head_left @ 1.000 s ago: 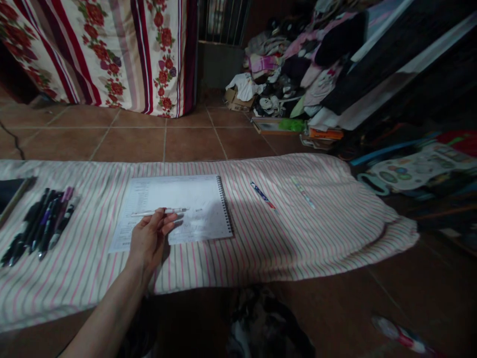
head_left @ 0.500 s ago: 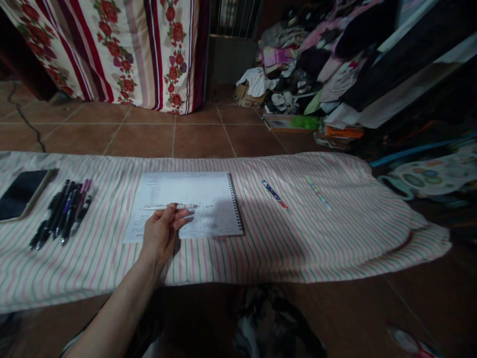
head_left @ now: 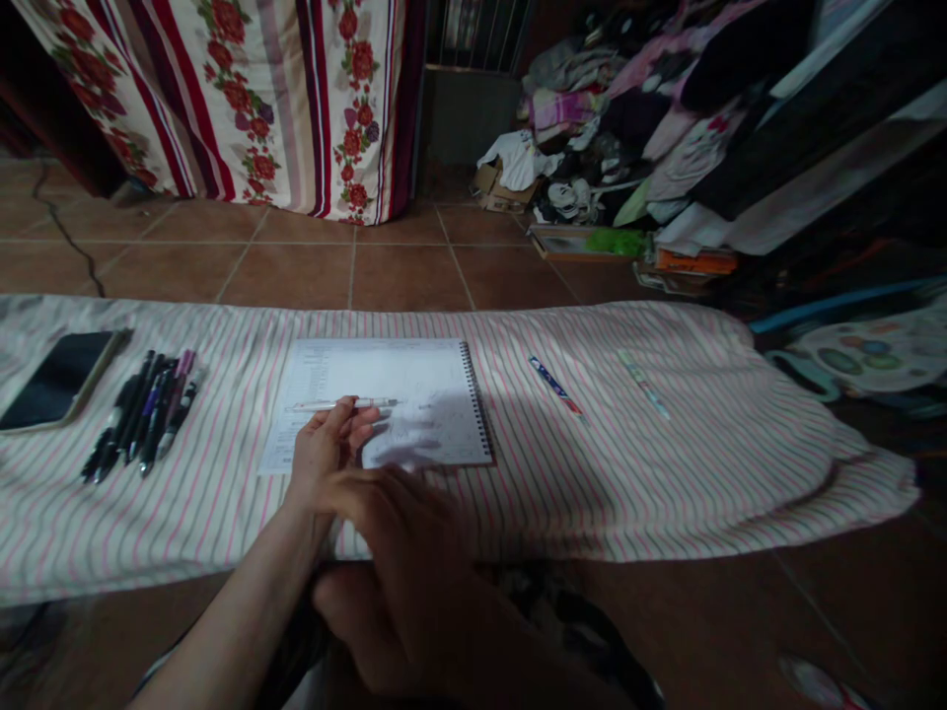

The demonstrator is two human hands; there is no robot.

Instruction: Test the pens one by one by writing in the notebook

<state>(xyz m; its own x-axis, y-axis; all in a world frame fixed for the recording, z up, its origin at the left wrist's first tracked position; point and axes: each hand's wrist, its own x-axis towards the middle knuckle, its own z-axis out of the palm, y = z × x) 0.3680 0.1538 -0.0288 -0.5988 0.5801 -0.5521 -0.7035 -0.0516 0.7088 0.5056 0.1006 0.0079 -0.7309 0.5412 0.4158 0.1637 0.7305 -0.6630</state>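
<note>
My left hand (head_left: 320,449) pinches a slim whitish pen (head_left: 379,402) between thumb and fingers, held level over a spiral notebook (head_left: 392,367). Small faint marks show on the notebook's page, with the hand's shadow across them. My right hand (head_left: 406,567), dark and blurred, is in the foreground. Its fingers reach left and overlap the left wrist in view, with the thumb apart below; whether they touch the wrist I cannot tell. Nothing shows between the right thumb and fingers.
Several pens (head_left: 144,409) lie bunched beside a phone (head_left: 59,380) on the left of the striped cloth (head_left: 533,503). Right of the notebook are a dark patterned strip (head_left: 556,387) and a pale strip (head_left: 643,383). Beyond are tiled floor, a flowered curtain (head_left: 258,108) and piled clothes (head_left: 577,118).
My right hand has come into view from below, up to the left wrist. The left hand still holds the pen over the page. The whole view has shifted slightly.
</note>
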